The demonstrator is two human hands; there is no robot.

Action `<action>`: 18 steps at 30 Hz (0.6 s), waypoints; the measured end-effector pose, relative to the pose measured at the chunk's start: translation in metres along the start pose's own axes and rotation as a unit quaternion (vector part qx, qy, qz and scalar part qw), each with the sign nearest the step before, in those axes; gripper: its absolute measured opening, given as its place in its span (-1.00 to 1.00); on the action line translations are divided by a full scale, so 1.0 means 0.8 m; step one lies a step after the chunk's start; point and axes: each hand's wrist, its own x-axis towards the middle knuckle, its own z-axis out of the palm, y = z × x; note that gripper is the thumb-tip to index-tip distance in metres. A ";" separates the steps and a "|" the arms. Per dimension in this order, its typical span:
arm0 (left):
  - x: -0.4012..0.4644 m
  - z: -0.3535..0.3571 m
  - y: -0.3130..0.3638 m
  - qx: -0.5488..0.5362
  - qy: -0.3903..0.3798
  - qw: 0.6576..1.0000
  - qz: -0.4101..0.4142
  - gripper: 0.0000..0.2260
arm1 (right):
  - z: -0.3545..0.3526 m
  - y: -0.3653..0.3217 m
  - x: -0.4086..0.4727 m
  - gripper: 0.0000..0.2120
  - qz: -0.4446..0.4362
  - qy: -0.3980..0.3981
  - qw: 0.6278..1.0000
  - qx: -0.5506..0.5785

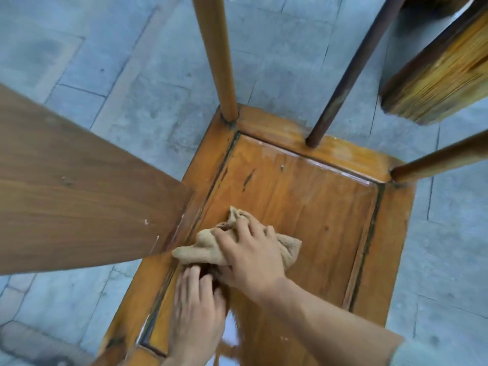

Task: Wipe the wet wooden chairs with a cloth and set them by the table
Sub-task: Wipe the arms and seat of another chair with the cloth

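A wooden chair is seen from above, its orange-brown seat [303,207] a framed panel with a wet sheen near the far edge. Round posts [214,48] rise from its far corners. A crumpled tan cloth [200,249] lies on the seat's near-left part. My right hand [253,257] presses down on the cloth with its fingers spread over the folds. My left hand [198,307] lies just below it. Its fingertips are curled into the cloth's near edge, under my right hand's thumb side.
A brown table top [79,180] juts in from the left and overlaps the seat's left rail. Another wooden chair part [435,75], blurred, hangs at the upper right beside a dark post [351,72]. Grey stone paving [132,75] surrounds everything.
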 end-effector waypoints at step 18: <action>0.153 0.027 0.192 0.087 -0.063 0.972 0.209 -0.36 | -0.096 0.270 -0.060 -0.30 0.487 0.141 0.861 0.022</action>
